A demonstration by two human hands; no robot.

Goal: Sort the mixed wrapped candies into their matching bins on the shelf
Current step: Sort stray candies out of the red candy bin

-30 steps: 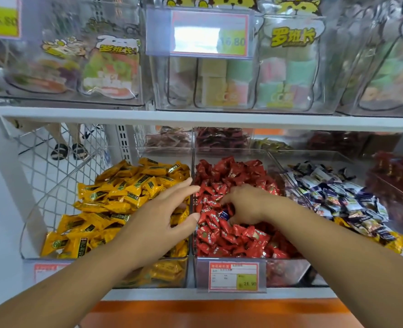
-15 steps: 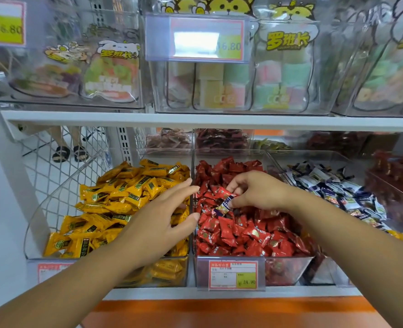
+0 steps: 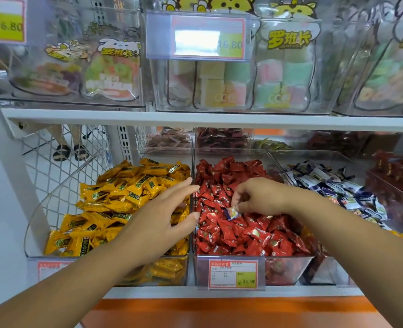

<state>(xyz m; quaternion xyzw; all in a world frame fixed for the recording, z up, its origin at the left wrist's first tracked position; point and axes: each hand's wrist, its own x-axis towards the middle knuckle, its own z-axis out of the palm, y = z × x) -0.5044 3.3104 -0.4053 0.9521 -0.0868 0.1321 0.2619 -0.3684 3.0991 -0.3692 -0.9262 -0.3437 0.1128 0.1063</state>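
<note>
Three clear bins sit side by side on the lower shelf: yellow candies (image 3: 124, 200) on the left, red candies (image 3: 243, 230) in the middle, blue-and-white candies (image 3: 332, 185) on the right. My right hand (image 3: 262, 197) hovers over the red bin and pinches a blue-and-white candy (image 3: 231, 213) just above the red pile. My left hand (image 3: 162, 218) has its fingers spread over the divider between the yellow and red bins, holding nothing.
A price tag (image 3: 233, 273) hangs on the red bin's front. The upper shelf (image 3: 195, 119) carries clear tubs of bagged sweets. More bins stand behind and a dark red bin (image 3: 399, 178) at the far right. Someone's sandalled feet (image 3: 68, 151) show through the wire mesh.
My right hand dug into the red pile, then lifted out with a blue-and-white candy pinched in its fingers. My left hand stayed almost still.
</note>
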